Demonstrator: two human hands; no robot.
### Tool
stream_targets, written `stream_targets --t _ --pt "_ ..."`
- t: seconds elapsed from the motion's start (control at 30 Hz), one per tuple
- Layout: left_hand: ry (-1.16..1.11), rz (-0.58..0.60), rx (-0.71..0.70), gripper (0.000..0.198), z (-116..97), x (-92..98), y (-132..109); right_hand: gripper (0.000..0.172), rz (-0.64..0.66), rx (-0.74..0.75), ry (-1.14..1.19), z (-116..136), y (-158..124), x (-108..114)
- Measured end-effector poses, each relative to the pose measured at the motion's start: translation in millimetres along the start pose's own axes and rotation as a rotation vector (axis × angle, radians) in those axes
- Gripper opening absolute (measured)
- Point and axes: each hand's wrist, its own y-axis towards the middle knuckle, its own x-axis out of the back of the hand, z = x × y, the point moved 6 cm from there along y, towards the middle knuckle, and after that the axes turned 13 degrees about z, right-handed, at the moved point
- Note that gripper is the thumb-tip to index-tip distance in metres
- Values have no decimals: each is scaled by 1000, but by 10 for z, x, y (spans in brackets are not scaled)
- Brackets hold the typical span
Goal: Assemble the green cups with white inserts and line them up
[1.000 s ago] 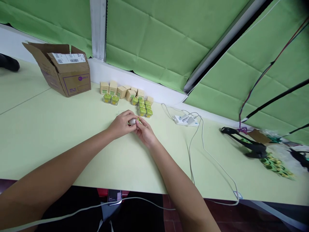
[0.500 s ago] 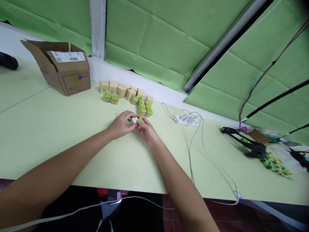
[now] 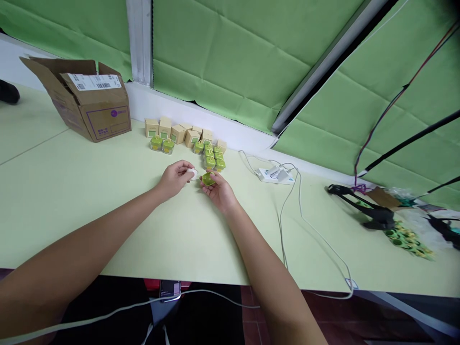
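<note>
My left hand point(image 3: 175, 179) is closed, with thumb and fingers pinching a small white rounded piece point(image 3: 193, 174). Just to its right, my right hand point(image 3: 222, 193) grips a small shiny green lid-like piece point(image 3: 208, 179). The two pieces are apart, with a narrow gap between them above the table. Beyond my hands stand several small clear jars with green tops point(image 3: 210, 163), some bearing pale loops. Two more such jars point(image 3: 167, 145) sit farther left. A row of small brown cardboard boxes point(image 3: 165, 128) lines the back behind them.
An open cardboard carton point(image 3: 108, 117) stands at the back left. A white power strip point(image 3: 276, 176) with plugs and trailing cables lies right of the jars. Farther right are a black clamp-like stand point(image 3: 377, 218) and a pile of green pieces point(image 3: 408, 242). A phone point(image 3: 170, 290) is below the table edge.
My hands have drawn apart. The left has shifted left with the white piece, while the right keeps the green piece, now more exposed. The view has shifted slightly.
</note>
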Motion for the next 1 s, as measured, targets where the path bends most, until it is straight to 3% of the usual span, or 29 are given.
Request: stream_targets --t 0.2,0.3,0.4,0.5,0.63,0.73,0.9,1.0 --pt "56 35 -42 25 -35 -6 -2 30 1 0 -23 9 -11 -22" --pt "318 106 -140 24 -100 -29 -42 27 -6 -5 -8 7 -12 -19" --pt "685 282 -254 27 -151 -123 -103 25 -7 2 14 13 -12 -14" --pt "955 382 -255 32 -125 -156 -127 24 -8 0 21 17 -19 -19" --pt "1160 375 -228 31 -115 -124 -106 26 1 -10 -8 8 -25 -39" --pt "1179 343 -233 30 -149 -99 -98 27 12 -11 -25 -4 -20 -41" --pt "1092 228 -383 30 -283 -112 -132 34 71 22 -51 -3 -33 -109" --pt "1057 229 -465 23 -313 -163 -152 40 167 62 -49 -2 -78 -268"
